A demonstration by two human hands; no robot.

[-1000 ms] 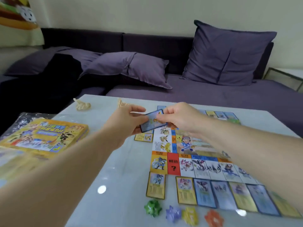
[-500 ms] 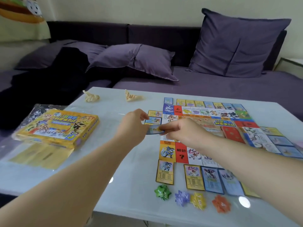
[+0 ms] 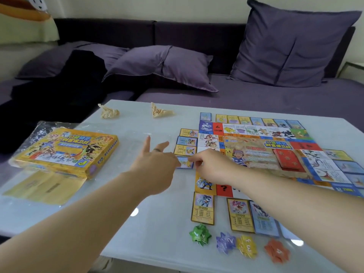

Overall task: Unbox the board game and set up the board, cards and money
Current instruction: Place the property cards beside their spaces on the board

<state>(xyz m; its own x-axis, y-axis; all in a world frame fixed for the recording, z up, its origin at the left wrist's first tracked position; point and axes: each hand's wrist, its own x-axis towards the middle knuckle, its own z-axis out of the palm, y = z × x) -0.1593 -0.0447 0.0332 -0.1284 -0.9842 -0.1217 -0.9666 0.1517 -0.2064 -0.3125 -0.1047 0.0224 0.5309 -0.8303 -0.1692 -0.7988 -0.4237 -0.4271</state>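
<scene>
The game board (image 3: 256,152) lies unfolded on the white table (image 3: 157,223), with property cards laid along its edges. A blue card (image 3: 185,162) rests flat on the table at the board's left edge, below two other cards (image 3: 186,145). My right hand (image 3: 210,166) pinches that blue card's right side with curled fingers. My left hand (image 3: 155,164) touches its left end, the other fingers spread straight. A red card stack (image 3: 289,160) sits on the board. The yellow game box (image 3: 65,150) lies at the table's left.
Green (image 3: 200,234), purple (image 3: 226,242), yellow (image 3: 248,247) and orange (image 3: 277,251) star tokens line the table's near edge. Two crumpled paper bits (image 3: 109,112) (image 3: 160,111) lie at the far edge. A purple sofa with cushions (image 3: 163,66) stands behind the table.
Both hands have lowered the blue card from the air down onto the table at the board's left edge. My left fingers have spread open.
</scene>
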